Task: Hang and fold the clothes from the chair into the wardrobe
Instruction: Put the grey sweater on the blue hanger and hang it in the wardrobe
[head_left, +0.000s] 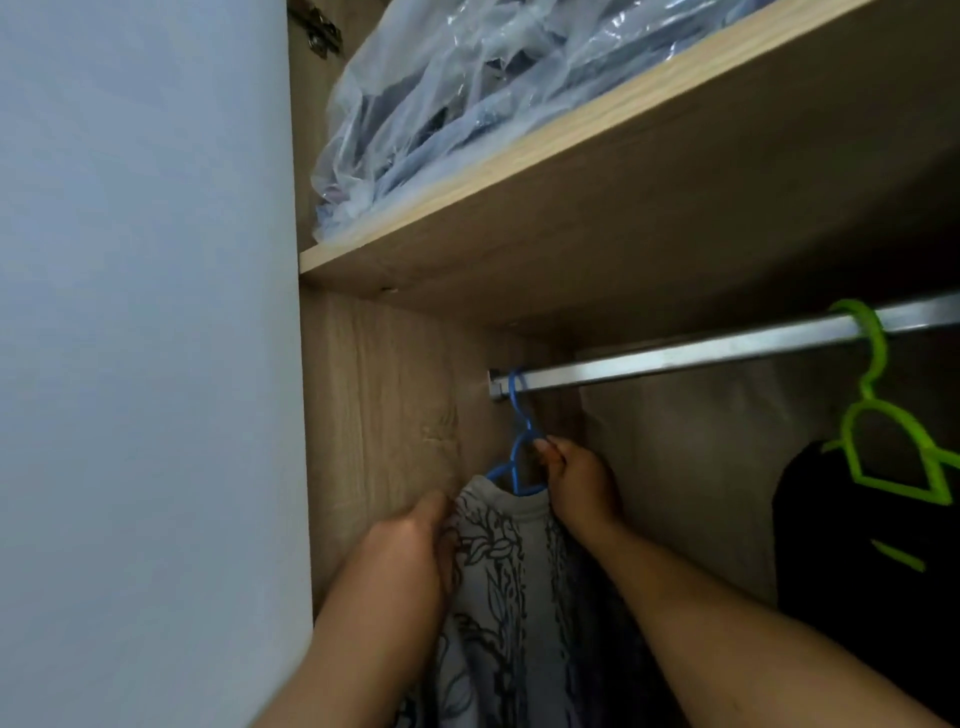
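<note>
No legible text, label, brand, number or sign appeared anywhere in the view. The grey garment (498, 587) carried only a dark leaf-and-flower print, which contained no letters.

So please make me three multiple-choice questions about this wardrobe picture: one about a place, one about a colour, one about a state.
1. Where does the thin blue plastic hanger hook onto the silver metal rail?
A. at the rail's left end, by the wooden side wall
B. at the rail's middle
C. beside the green hanger

2. What colour is the plastic hanger that carries the black garment?
A. red
B. bright green
C. white

3. What is the right hand doing?
A. hanging idle
B. pinching the blue hanger
C. pressing on the shelf

Answers:
1 A, its hook sits next to the rail's bracket.
2 B, the green frame shows above the black cloth.
3 B, its fingertips close on the hanger above the grey floral-print garment, while the left hand touches that garment.
</note>
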